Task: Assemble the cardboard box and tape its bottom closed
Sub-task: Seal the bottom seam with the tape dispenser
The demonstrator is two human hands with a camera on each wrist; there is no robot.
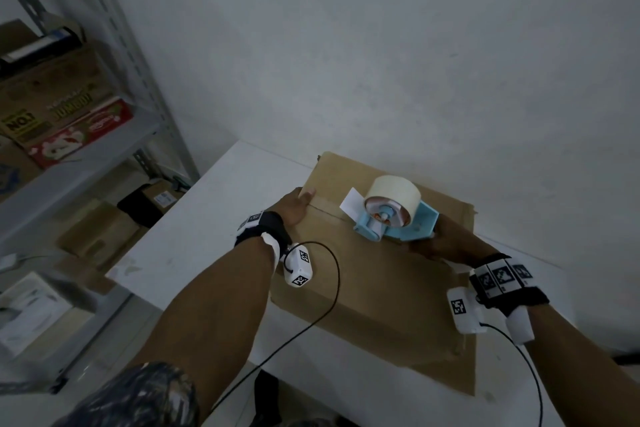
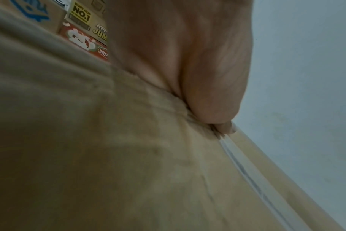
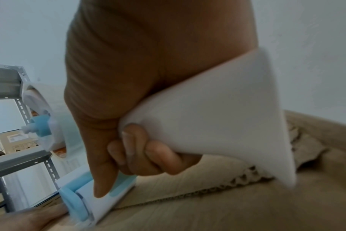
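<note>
A brown cardboard box (image 1: 374, 288) lies on the white table (image 1: 194, 243) with its folded flaps facing up. My left hand (image 1: 298, 206) presses flat on the flaps at the box's left edge, its thumb on the centre seam (image 2: 247, 170), where a strip of clear tape shows. My right hand (image 1: 446, 243) grips the handle of a light-blue tape dispenser (image 1: 394, 215) that carries a roll of pale tape (image 1: 394, 192). The dispenser's front end (image 3: 83, 201) rests on the seam near the middle of the box. My right fingers (image 3: 148, 151) curl round the white handle (image 3: 217, 118).
A grey metal shelf rack (image 1: 104, 149) stands at the left with printed cartons (image 1: 65, 121) and more boxes below. A plain wall (image 1: 381, 45) rises right behind the table. Black cables (image 1: 332, 288) trail from my wrist cameras across the box.
</note>
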